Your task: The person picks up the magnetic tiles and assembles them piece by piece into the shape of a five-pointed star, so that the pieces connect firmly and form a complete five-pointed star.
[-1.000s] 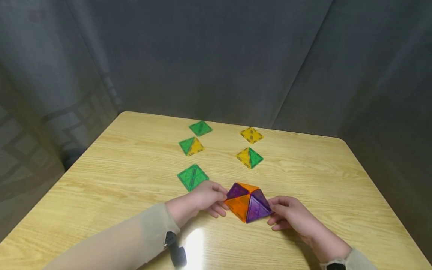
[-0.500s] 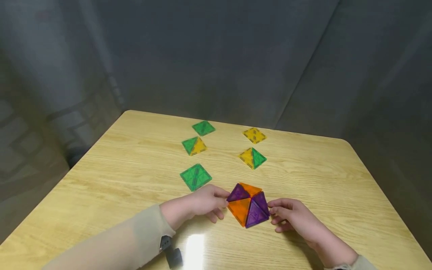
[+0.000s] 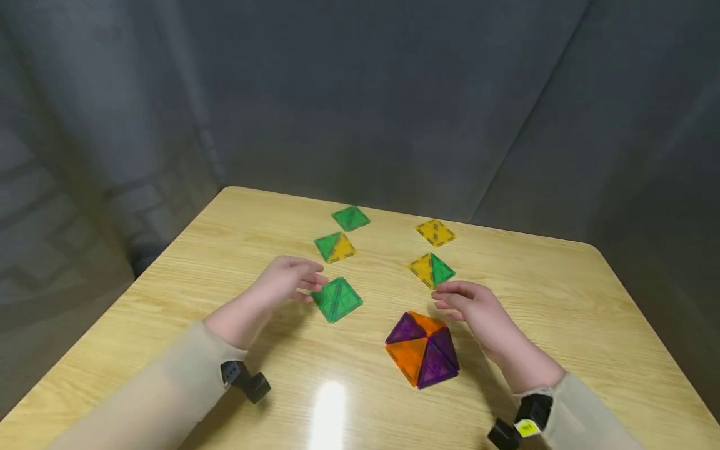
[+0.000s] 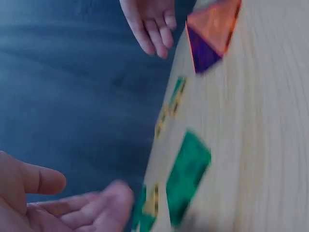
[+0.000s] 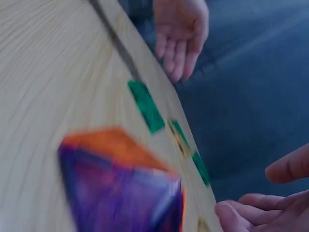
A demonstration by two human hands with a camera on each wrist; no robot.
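Note:
On the table stands a low pyramid (image 3: pixel 423 356) of translucent orange and purple triangle magnetic tiles, its point upward. Neither hand touches it. My left hand (image 3: pixel 287 279) hovers beside the nearest green tile pair (image 3: pixel 337 300), fingers relaxed and holding nothing. In the left wrist view its thumb and fingers (image 4: pixel 91 210) are apart. My right hand (image 3: pixel 475 312) is raised behind and to the right of the pyramid, near the yellow-and-green tile pair (image 3: pixel 432 270). Its palm shows bare in the left wrist view, with loose fingers (image 4: pixel 153 34).
Farther back lie a green tile pair (image 3: pixel 351 219), a green-and-yellow pair (image 3: pixel 335 247) and a yellow pair (image 3: pixel 435 232), flat on the wooden table (image 3: pixel 253 225). A dark curtain (image 3: pixel 360 112) hangs behind the table.
Both hands have let go of the pyramid's sides. The left hand has moved left and away toward the near green tiles; the right has lifted and moved forward. The pyramid stays on the table.

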